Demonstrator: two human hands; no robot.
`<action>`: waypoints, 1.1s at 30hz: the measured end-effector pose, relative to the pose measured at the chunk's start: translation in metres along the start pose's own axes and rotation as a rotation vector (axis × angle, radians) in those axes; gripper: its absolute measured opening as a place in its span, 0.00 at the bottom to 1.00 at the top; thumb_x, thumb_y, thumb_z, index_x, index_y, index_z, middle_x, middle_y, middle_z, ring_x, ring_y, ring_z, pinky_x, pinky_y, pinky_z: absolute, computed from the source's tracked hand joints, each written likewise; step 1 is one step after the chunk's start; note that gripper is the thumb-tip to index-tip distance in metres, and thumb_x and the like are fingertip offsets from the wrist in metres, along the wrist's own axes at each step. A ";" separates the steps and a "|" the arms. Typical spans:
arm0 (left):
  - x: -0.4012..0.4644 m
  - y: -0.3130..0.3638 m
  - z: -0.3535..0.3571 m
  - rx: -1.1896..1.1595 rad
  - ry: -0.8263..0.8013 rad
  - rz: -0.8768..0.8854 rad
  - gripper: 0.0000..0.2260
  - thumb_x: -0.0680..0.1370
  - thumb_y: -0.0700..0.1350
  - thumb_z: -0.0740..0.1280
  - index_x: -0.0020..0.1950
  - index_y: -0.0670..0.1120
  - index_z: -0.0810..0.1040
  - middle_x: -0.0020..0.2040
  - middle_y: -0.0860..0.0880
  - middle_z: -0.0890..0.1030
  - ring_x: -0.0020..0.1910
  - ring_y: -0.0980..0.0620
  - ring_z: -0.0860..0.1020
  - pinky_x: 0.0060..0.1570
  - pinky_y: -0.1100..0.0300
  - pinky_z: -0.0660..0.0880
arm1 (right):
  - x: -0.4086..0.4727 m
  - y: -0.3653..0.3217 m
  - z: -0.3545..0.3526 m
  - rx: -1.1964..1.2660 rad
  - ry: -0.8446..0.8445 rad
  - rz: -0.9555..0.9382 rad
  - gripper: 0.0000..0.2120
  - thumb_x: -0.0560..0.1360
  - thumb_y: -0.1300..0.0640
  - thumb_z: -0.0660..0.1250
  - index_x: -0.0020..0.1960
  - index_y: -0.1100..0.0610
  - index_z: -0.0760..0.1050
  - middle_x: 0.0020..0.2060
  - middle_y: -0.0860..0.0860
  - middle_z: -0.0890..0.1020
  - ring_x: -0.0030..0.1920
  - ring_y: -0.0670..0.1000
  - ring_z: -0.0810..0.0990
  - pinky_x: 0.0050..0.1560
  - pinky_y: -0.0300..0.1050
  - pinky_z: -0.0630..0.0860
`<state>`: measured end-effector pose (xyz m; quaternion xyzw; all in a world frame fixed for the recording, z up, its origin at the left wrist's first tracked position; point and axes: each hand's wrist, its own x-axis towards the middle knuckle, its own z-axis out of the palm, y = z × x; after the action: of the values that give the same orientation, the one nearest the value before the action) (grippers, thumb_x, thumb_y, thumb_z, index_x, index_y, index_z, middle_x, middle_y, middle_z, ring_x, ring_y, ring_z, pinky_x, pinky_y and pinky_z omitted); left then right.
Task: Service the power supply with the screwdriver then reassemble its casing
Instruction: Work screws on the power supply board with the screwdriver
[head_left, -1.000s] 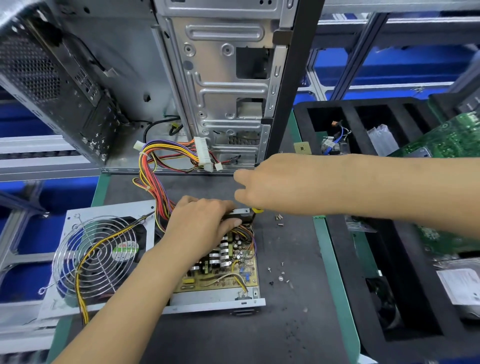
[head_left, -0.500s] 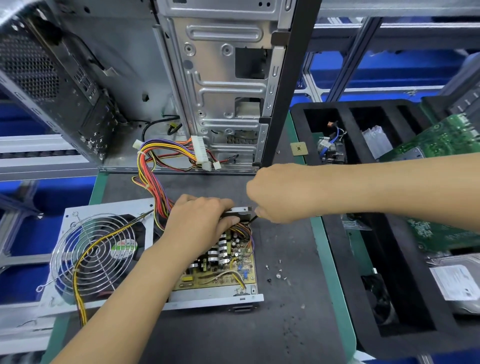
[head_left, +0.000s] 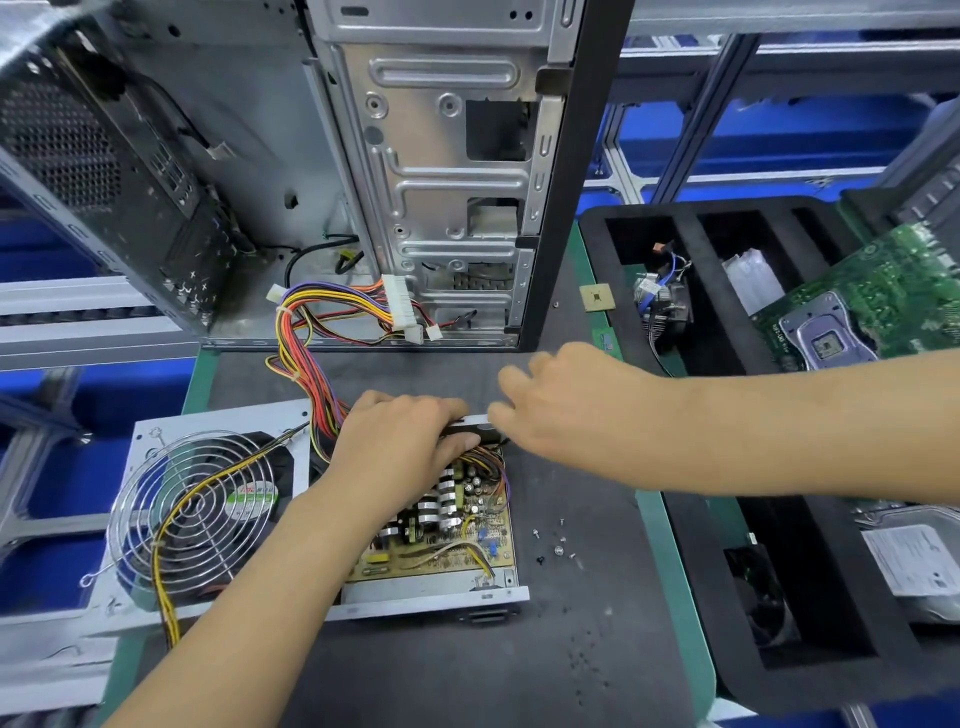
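The power supply (head_left: 431, 597) lies open on the dark mat, its brown circuit board (head_left: 457, 545) exposed. Its lid with the wire-guarded fan (head_left: 192, 514) lies flipped to the left, joined by yellow wires. My left hand (head_left: 400, 441) grips the supply's far wall over the board. My right hand (head_left: 571, 410), blurred, hovers at the far right corner of that wall. Only a dark tip of the screwdriver (head_left: 505, 441) shows under its fingers.
A coloured cable bundle (head_left: 306, 353) runs from the supply into the open PC case (head_left: 441, 182) behind. Several loose screws (head_left: 558, 545) lie right of the board. A black foam tray (head_left: 727, 332) on the right holds a motherboard (head_left: 883, 291) and a hard drive (head_left: 914, 561).
My right hand dipped to the supply's far right corner, then shifted slightly left along the wall. My left hand kept its grip in place.
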<state>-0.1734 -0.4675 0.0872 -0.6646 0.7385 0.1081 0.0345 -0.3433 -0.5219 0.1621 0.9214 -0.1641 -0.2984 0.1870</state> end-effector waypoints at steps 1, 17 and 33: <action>0.000 0.000 0.000 -0.006 -0.003 0.001 0.14 0.81 0.62 0.56 0.55 0.55 0.74 0.47 0.53 0.83 0.52 0.47 0.79 0.53 0.54 0.64 | -0.008 -0.003 0.004 -0.063 0.022 0.002 0.10 0.63 0.62 0.68 0.43 0.53 0.73 0.32 0.49 0.69 0.25 0.50 0.69 0.23 0.40 0.46; 0.000 0.000 0.000 -0.002 -0.014 0.008 0.14 0.81 0.61 0.55 0.49 0.53 0.73 0.36 0.54 0.73 0.48 0.46 0.78 0.54 0.53 0.66 | -0.002 -0.002 0.017 0.141 0.233 0.054 0.15 0.67 0.69 0.64 0.34 0.55 0.59 0.32 0.50 0.58 0.36 0.53 0.63 0.28 0.42 0.53; 0.000 0.000 0.001 -0.004 -0.002 0.004 0.17 0.81 0.62 0.54 0.59 0.56 0.75 0.50 0.52 0.83 0.54 0.45 0.78 0.57 0.54 0.66 | 0.003 0.010 -0.012 0.038 0.310 0.049 0.19 0.81 0.40 0.48 0.43 0.55 0.59 0.25 0.50 0.60 0.25 0.52 0.57 0.25 0.41 0.50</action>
<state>-0.1730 -0.4671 0.0867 -0.6631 0.7396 0.1103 0.0337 -0.3354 -0.5286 0.1742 0.9555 -0.1613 -0.1450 0.2000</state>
